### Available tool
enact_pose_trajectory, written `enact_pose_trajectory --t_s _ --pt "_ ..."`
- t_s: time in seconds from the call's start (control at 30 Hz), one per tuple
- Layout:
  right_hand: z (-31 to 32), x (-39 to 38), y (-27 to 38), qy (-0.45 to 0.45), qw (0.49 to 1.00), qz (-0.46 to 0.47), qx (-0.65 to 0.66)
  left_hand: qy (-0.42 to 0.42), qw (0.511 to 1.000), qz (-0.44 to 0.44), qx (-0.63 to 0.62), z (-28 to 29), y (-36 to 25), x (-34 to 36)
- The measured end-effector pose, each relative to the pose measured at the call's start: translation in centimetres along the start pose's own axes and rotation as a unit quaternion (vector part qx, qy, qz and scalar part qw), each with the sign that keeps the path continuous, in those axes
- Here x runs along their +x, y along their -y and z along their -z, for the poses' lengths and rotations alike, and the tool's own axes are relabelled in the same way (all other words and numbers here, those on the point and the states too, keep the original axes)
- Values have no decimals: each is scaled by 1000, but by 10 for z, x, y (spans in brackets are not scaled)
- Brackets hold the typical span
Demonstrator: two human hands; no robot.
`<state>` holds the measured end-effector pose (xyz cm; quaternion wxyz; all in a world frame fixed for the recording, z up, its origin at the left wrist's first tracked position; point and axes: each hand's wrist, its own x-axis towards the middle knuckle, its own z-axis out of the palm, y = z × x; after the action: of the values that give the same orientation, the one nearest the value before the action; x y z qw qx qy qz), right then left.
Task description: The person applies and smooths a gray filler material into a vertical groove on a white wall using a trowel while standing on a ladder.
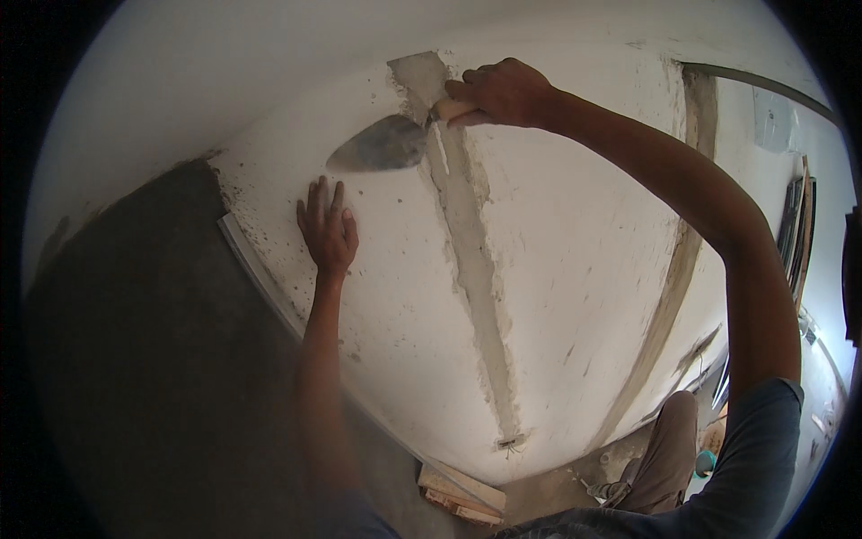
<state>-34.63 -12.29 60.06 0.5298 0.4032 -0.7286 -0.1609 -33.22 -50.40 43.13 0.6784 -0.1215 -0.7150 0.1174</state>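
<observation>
My right hand (499,91) is wrapped tight around the pale wooden handle of a pointed trowel (382,146), high on the white wall (575,251). The trowel's grey, mortar-smeared blade lies flat against the wall just left of the filled channel (471,242), its tip pointing left and a little down, and the handle end sits right over the top of that channel. The channel itself is a rough strip of grey fill that runs from just under my right hand down the wall to a small opening (509,442) near the floor.

My left hand (327,229) holds nothing: it is spread flat, fingers up, palm pressed on the wall left of the channel and just below the trowel blade, apart from it.

Well right of the channel a second, darker strip (673,287) runs down the wall. Left of the channel the white plaster ends at a pale edge strip (260,278), and beyond that lies a dark grey surface (144,359). Below the channel's lower end some wooden boards (458,496) lie on the floor, and right of them my bent knee (669,449) shows.
</observation>
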Motion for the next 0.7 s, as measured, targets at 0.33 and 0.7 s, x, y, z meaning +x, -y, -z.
enact_pose_trajectory --t_s 0.33,0.7 --pt "-4 18 -21 17 994 -107 -29 -19 1000 11 -8 -9 -10 10" --pt "-12 17 -6 -57 997 -60 -4 14 1000 12 5 -1 -3 4"
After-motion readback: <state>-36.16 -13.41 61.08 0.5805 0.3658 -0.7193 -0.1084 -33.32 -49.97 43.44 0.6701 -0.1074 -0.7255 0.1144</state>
